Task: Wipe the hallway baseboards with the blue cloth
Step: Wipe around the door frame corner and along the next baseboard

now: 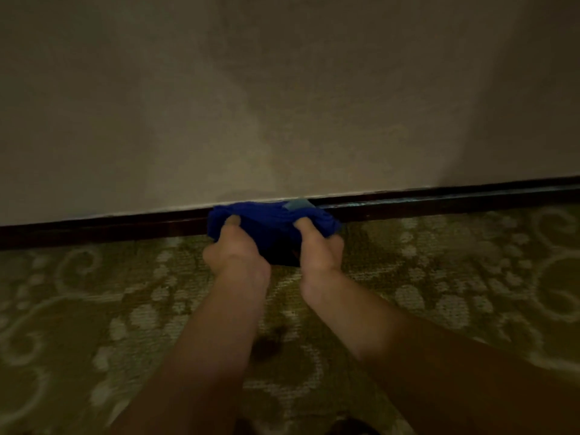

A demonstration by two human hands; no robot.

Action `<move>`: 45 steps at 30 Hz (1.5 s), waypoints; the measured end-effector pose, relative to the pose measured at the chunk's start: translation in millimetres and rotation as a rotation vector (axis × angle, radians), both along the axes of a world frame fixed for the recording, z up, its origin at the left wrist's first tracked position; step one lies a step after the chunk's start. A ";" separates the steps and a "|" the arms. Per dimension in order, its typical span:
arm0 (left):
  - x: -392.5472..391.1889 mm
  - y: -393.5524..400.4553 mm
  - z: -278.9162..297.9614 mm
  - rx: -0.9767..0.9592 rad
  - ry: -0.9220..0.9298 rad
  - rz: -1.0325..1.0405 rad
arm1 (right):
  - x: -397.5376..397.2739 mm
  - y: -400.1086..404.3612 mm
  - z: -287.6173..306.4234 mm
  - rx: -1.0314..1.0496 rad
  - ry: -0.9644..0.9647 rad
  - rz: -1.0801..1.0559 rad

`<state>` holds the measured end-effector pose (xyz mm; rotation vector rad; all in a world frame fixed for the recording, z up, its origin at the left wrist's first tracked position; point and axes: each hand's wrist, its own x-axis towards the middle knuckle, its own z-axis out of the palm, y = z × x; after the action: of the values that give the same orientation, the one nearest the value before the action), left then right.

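Note:
The blue cloth [268, 222] is bunched against the dark baseboard [439, 204] at the foot of the wall, near the middle of the view. My left hand [233, 251] grips the cloth's left end, thumb on top. My right hand [318, 249] grips its right end, thumb also pressed into the fabric. A pale label shows on the cloth's top edge. The cloth hides a short stretch of the baseboard; the rest runs left and right of it.
A plain beige wall [282, 105] fills the upper half. A green carpet [94, 309] with a pale scroll pattern covers the floor up to the baseboard. The light is dim.

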<state>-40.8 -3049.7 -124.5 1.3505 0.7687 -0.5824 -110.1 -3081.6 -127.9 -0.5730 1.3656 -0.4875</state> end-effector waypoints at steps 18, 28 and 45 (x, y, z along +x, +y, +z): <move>-3.7 -1.9 7.7 -0.070 0.017 -0.099 | -6.5 -20.9 15.6 0.049 -0.024 0.019; -13.9 1.7 19.0 -0.086 0.027 -0.132 | -1.9 -21.6 0.9 -0.064 0.075 -0.182; -36.1 -12.1 4.6 -0.285 0.151 -0.218 | -36.0 -38.6 2.9 -0.089 -0.068 -0.245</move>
<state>-76.8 -3061.8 -119.9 1.1411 0.6351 -0.9393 -146.1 -3120.2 -124.9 -0.4586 1.3607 -0.7633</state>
